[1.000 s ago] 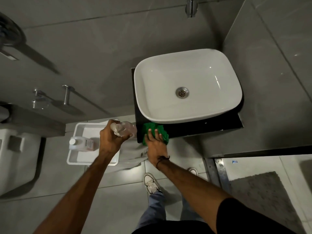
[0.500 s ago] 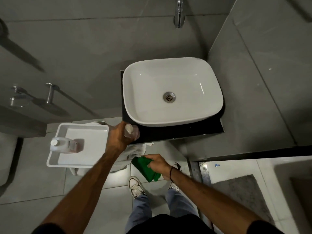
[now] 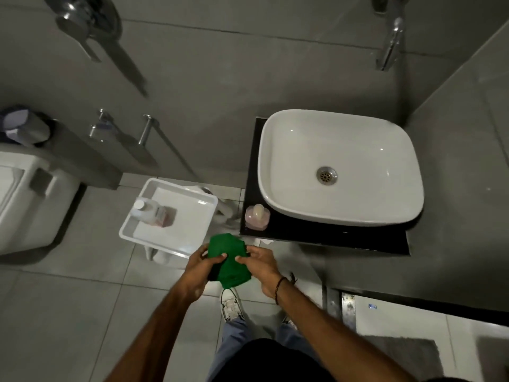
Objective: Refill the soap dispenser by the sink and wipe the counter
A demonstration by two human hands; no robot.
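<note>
Pink soap dispenser (image 3: 257, 217) stands upright at the front left corner of my black counter (image 3: 325, 237), just beside the white basin (image 3: 341, 166) and touching or nearly touching its rim; I cannot tell which. Its pump top is on, so I judge the refilling done and the wiping the step in hand.

Green cloth (image 3: 228, 259) is off the counter, held in the air before its front left corner, over the floor. My left hand (image 3: 199, 267) and my right hand (image 3: 260, 264) both grip it, fingers (image 3: 220, 256) pinched closed on the fabric from either side, as if I am folding or bunching it into a pad.

Next, I think, the cloth must go back down flat on the dark surface along the front edge, and pass around the dispenser without knocking it, since it sits close to the corner and would tip off easily. One hand may need to lift or steady it while the other wipes beneath.

Left of the counter, lower down, a white tray (image 3: 192, 199) carries the refill bottle (image 3: 153, 213), which stands capped near the tray's left edge. Its label looks pinkish, but the print is too small and blurred for me to read; I see no other writing I can make out.
</note>
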